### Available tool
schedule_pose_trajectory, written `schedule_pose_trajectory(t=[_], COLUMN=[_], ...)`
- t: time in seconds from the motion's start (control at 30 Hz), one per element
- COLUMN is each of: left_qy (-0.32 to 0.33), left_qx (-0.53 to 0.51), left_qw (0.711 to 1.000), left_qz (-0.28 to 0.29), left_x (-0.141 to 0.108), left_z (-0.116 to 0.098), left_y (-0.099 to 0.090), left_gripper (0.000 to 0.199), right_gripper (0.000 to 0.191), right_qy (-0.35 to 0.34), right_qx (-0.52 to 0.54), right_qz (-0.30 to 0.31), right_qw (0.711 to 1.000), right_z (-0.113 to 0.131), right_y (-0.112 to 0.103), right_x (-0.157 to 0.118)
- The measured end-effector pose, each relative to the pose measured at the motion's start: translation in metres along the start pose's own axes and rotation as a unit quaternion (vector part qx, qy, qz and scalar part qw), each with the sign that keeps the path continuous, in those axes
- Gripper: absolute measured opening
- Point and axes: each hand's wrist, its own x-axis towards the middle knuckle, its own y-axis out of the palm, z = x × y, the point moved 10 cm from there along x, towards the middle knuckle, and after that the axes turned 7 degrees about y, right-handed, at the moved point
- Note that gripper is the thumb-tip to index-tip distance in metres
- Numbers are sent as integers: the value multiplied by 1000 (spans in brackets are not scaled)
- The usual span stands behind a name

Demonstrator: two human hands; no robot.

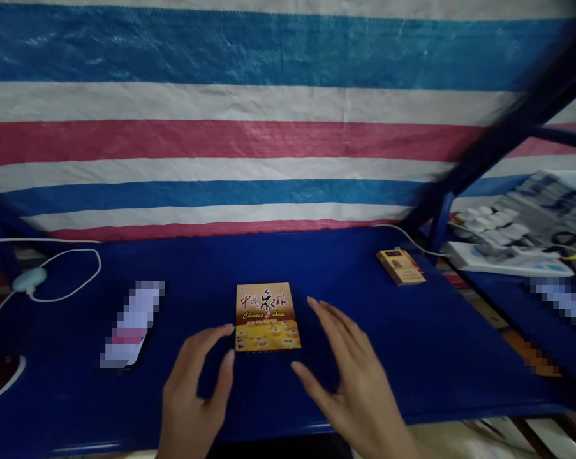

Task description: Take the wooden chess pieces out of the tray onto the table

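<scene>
Both hands are open and hold nothing: the left hand (199, 382) almost touches the Chinese chess box (267, 317) with its fingertips, the right hand (349, 376) hovers just beside it. This box lies flat on the blue table (412, 344). It seems the reaching step; next, both hands must close on its sides.

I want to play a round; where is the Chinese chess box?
The Chinese chess box lies mid-table, between the left hand and right hand.
</scene>
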Motion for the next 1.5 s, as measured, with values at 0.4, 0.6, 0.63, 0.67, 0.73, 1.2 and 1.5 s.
schedule_pose_trajectory(t=[0.4, 0.6, 0.63, 0.67, 0.73, 1.2, 1.5], left_qy=[77, 90, 90, 89, 75, -50, -14], left_qx=[82, 60, 46, 25, -20, 12, 34], left_qw=[987, 992, 994, 995, 996, 985, 989], left_qz=[114, 60, 53, 48, 46, 167, 144], left_x=[-27, -8, -4, 0, 5, -20, -14], left_z=[16, -9, -15, -20, -24, 47, 37], left_y=[66, 44, 41, 39, 38, 74, 69], left_gripper=[58, 61, 62, 63, 64, 74, 67], right_gripper=[61, 61, 61, 62, 62, 57, 59], right_qy=[-31, -53, -55, -56, -51, -47, 4], right_qx=[-13, 11, 14, 16, 18, -88, -74], right_qz=[40, -31, -46, -62, -95, -25, -3], right_qw=[999, 998, 997, 996, 994, 995, 997], right_z=[1, 9, 9, 8, -1, -103, -64], right_y=[61, 30, 22, 14, -3, 1, 8], right_x=[-12, -4, -3, -2, -3, -32, -12])
